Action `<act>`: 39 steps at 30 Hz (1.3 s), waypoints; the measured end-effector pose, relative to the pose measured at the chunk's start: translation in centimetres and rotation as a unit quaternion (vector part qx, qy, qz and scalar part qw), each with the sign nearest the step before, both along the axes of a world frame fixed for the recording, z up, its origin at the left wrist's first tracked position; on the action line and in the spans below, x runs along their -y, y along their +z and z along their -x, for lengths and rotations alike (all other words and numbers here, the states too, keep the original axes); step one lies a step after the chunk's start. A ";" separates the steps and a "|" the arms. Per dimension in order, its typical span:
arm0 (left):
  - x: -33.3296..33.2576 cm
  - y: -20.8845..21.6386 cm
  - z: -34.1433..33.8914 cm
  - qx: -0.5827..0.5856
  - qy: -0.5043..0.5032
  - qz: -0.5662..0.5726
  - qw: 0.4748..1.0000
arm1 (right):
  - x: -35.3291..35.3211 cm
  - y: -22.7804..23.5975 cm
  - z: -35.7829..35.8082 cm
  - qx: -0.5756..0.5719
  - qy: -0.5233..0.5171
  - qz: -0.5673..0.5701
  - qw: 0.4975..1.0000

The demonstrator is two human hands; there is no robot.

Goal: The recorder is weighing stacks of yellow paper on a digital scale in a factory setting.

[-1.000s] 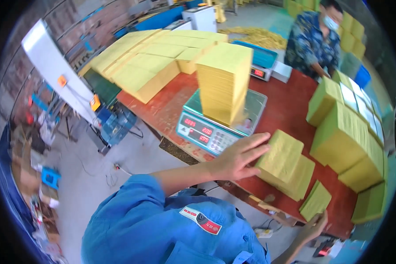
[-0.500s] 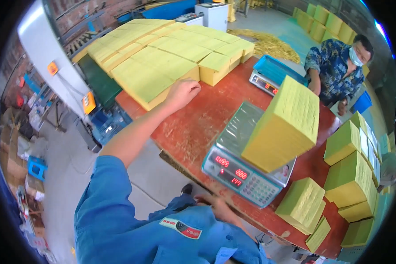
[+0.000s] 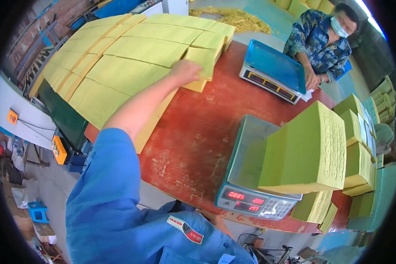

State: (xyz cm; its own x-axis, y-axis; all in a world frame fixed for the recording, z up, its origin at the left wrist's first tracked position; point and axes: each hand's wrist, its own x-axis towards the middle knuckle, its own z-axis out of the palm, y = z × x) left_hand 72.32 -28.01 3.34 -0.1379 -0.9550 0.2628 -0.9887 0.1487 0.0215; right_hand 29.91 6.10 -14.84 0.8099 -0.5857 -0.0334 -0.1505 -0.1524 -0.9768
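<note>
My left hand (image 3: 186,72) is at the near right corner of a broad spread of yellow paper stacks (image 3: 136,66). Its fingers curl closed against a smaller yellow paper stack (image 3: 205,59); the fingertips are partly hidden. My right hand (image 3: 216,222) hangs low by the table's near edge, its fingers mostly out of sight. A large block of yellow paper (image 3: 301,154) with a rippled side rests on a digital scale (image 3: 238,200), whose red display is lit.
The red tabletop (image 3: 189,132) carries a second scale with a blue tray (image 3: 275,66). Across the table a masked person (image 3: 319,44) leans in, hands beside that tray. More yellow paper blocks (image 3: 358,165) are piled at the right. A blue stool (image 3: 38,212) stands on the floor.
My left hand has moved from beside the spread's edge onto the smaller stack. The view has shifted. The person opposite has brought their hands together beside the blue tray.
</note>
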 end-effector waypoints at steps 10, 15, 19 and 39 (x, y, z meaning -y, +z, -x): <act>-0.3 1.4 -2.7 -0.024 -0.022 -0.049 0.998 | 2.5 1.3 -2.6 -0.019 0.005 0.008 1.000; 0.5 2.0 -2.5 -0.054 -0.026 -0.080 0.995 | 3.6 2.3 -2.3 -0.034 -0.023 -0.002 0.999; 2.5 1.4 -1.6 -0.063 0.038 0.010 0.997 | 5.2 3.1 -2.5 -0.039 -0.043 -0.007 0.998; -14.8 -0.3 12.7 -0.222 0.144 -0.093 0.960 | 4.0 8.5 1.1 -0.062 -0.096 -0.124 0.986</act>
